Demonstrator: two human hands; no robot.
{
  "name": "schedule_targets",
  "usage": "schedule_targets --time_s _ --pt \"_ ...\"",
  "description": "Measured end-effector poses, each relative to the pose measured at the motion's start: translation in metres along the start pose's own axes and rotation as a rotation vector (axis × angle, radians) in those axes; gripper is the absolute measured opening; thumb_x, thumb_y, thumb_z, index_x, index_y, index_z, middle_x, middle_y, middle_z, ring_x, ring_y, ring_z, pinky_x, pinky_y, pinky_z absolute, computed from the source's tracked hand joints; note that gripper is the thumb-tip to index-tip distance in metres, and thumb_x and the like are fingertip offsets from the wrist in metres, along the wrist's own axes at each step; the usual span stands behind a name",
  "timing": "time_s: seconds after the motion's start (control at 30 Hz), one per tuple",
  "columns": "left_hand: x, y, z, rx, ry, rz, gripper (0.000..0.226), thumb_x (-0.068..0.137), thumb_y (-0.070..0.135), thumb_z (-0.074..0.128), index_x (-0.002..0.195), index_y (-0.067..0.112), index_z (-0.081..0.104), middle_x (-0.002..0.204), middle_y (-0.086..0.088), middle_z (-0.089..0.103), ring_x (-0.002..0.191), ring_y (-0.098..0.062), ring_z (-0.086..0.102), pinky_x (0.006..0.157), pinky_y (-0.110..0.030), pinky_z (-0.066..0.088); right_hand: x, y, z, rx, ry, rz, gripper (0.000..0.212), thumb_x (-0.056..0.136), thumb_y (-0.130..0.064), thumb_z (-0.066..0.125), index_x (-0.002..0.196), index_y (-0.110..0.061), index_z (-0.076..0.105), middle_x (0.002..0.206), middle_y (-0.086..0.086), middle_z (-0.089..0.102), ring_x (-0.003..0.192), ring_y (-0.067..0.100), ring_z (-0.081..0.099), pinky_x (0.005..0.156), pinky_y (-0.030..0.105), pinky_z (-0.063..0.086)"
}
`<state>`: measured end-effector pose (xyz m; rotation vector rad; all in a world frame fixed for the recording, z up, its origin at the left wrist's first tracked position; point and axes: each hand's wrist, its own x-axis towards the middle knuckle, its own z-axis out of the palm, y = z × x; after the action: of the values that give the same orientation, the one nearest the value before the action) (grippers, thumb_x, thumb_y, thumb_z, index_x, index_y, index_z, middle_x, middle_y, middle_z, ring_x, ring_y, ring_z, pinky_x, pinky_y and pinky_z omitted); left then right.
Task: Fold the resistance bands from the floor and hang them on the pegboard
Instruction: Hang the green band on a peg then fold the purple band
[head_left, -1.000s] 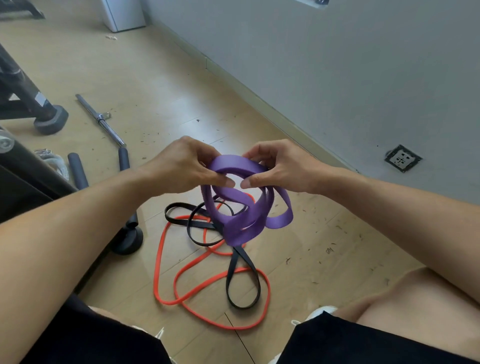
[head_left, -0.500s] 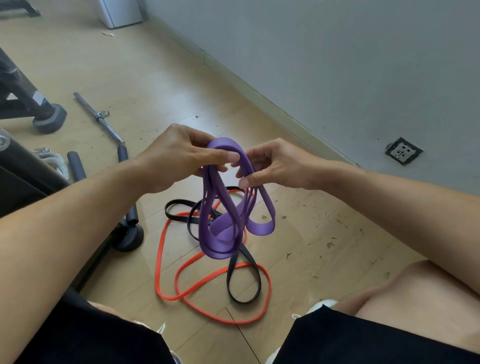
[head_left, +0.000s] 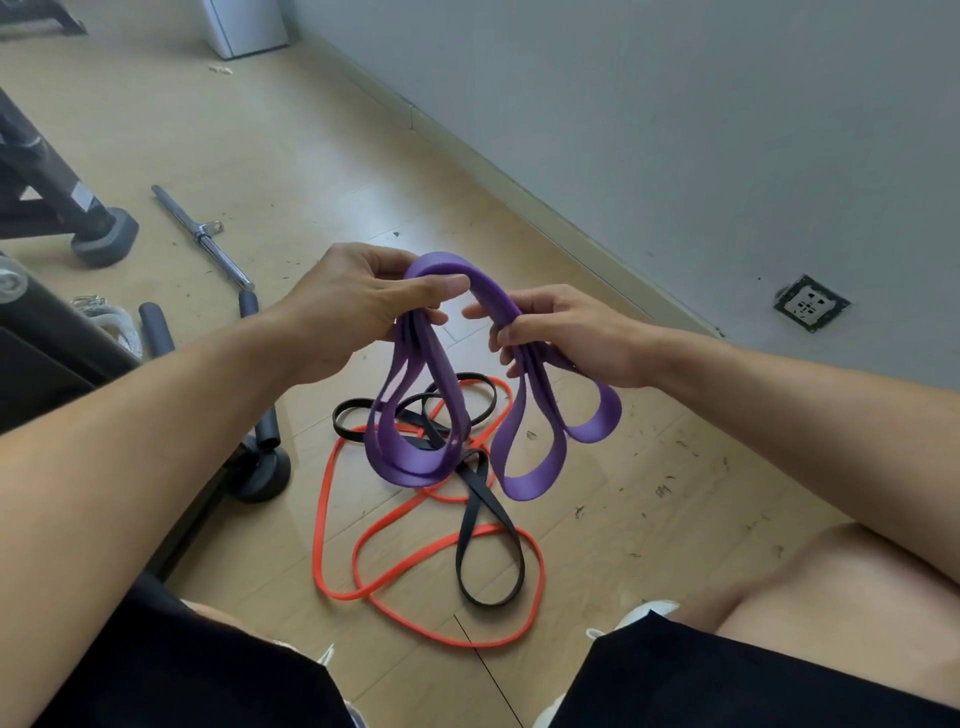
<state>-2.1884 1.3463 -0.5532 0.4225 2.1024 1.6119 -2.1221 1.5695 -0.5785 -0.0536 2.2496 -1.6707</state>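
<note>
Head view: a person's two hands hold a band up over the floor.
Left hand (head_left: 348, 306): grips one bunch of the wide purple rubber resistance band (head_left: 467, 395).
Right hand (head_left: 566, 338): grips the other bunch.
Floor (head_left: 649, 499): thin orange rubber band (head_left: 395, 525) and flat black rubber band (head_left: 488, 525) lie tangled below.

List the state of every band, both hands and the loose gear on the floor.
Wide purple rubber band: held up off the floor, gathered in hanging loops.
Thin orange rubber band: on the floor, unfolded, tangled with the black one.
Narrow black rubber band: on the floor, unfolded.
Left hand: pinches the purple band.
Right hand: grips the purple band.
Chrome metal bar: lying on the floor.
</note>
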Motion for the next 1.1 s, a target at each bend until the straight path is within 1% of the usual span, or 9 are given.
schedule_targets --time_s 0.2,0.33,0.4,0.53,0.67,0.77,0.9,1.0,1.1 --pt "0.002 -0.003 0.001 -0.121 0.025 -0.012 0.034 0.073 0.041 0.079 0.094 0.014 0.076 0.086 -0.005 0.067 0.087 -0.025 0.076 0.074 -0.038 0.062 0.006 0.002 0.012 0.114 0.039 0.003 0.026 0.09 -0.018 0.066 0.116 -0.018 0.069 0.104 0.003 0.074 0.096 0.024 0.073 0.102 0.056 0.055" --pt "0.003 -0.002 0.007 -0.218 0.064 -0.026 0.039 0.07 0.04 0.08 0.095 0.01 0.075 0.084 -0.006 0.065 0.078 -0.02 0.074 0.07 -0.034 0.061 0.011 0.005 0.019 0.142 -0.027 0.03 0.038 0.091 -0.019 0.076 0.126 -0.01 0.064 0.117 0.018 0.075 0.106 0.037 0.074 0.103 0.055 0.055" --pt "0.003 -0.001 0.01 -0.263 0.078 -0.037 0.044 0.068 0.04 0.081 0.097 0.007 0.074 0.082 -0.005 0.065 0.078 -0.02 0.074 0.07 -0.035 0.061 0.009 0.004 0.025 0.09 -0.069 0.035 0.039 0.092 -0.019 0.078 0.127 -0.008 0.064 0.113 0.017 0.076 0.102 0.032 0.076 0.099 0.046 0.059" --pt "0.004 -0.001 0.013 -0.3 0.149 -0.06 0.038 0.077 0.036 0.082 0.097 0.005 0.073 0.083 -0.006 0.064 0.081 -0.022 0.074 0.071 -0.037 0.063 0.009 0.003 0.034 0.025 -0.061 0.022 0.04 0.086 -0.018 0.084 0.12 -0.006 0.066 0.091 0.006 0.076 0.082 0.019 0.075 0.076 0.028 0.059" --pt "0.004 0.0 0.016 -0.271 0.249 -0.083 0.037 0.078 0.039 0.085 0.096 0.009 0.074 0.079 -0.002 0.064 0.072 -0.016 0.074 0.062 -0.029 0.059 0.012 0.001 0.038 -0.002 -0.026 0.027 0.039 0.084 -0.022 0.086 0.117 -0.011 0.068 0.09 0.003 0.078 0.084 0.021 0.077 0.081 0.033 0.06" --pt "0.003 0.004 0.023 -0.341 0.316 -0.115 0.042 0.077 0.042 0.085 0.097 0.007 0.072 0.076 -0.002 0.062 0.065 -0.015 0.073 0.058 -0.028 0.059 0.011 -0.004 0.045 -0.02 -0.022 -0.003 0.054 0.081 -0.029 0.088 0.127 -0.016 0.065 0.101 0.004 0.079 0.093 0.02 0.077 0.089 0.035 0.061" --pt "0.002 0.007 0.033 -0.384 0.423 -0.126 0.037 0.08 0.043 0.083 0.084 0.01 0.068 0.068 0.0 0.061 0.055 -0.012 0.069 0.055 -0.026 0.058 0.011 -0.009 0.057 0.01 0.006 -0.037 0.051 0.082 -0.019 0.087 0.126 -0.026 0.062 0.082 -0.016 0.076 0.078 0.004 0.073 0.074 0.017 0.055" --pt "0.002 0.007 0.034 -0.36 0.442 -0.099 0.036 0.084 0.044 0.08 0.08 0.012 0.064 0.066 0.0 0.061 0.058 -0.012 0.071 0.058 -0.028 0.059 0.012 -0.009 0.062 0.005 0.062 -0.041 0.048 0.081 -0.018 0.087 0.123 -0.025 0.065 0.097 -0.005 0.078 0.084 0.015 0.075 0.08 0.028 0.06" --pt "0.001 0.009 0.031 -0.287 0.426 -0.086 0.036 0.084 0.045 0.079 0.086 0.013 0.064 0.066 0.002 0.06 0.06 -0.011 0.068 0.069 -0.035 0.064 0.014 -0.01 0.063 -0.062 0.101 0.01 0.027 0.083 -0.019 0.081 0.103 -0.011 0.066 0.085 0.008 0.072 0.075 0.02 0.07 0.072 0.032 0.058"
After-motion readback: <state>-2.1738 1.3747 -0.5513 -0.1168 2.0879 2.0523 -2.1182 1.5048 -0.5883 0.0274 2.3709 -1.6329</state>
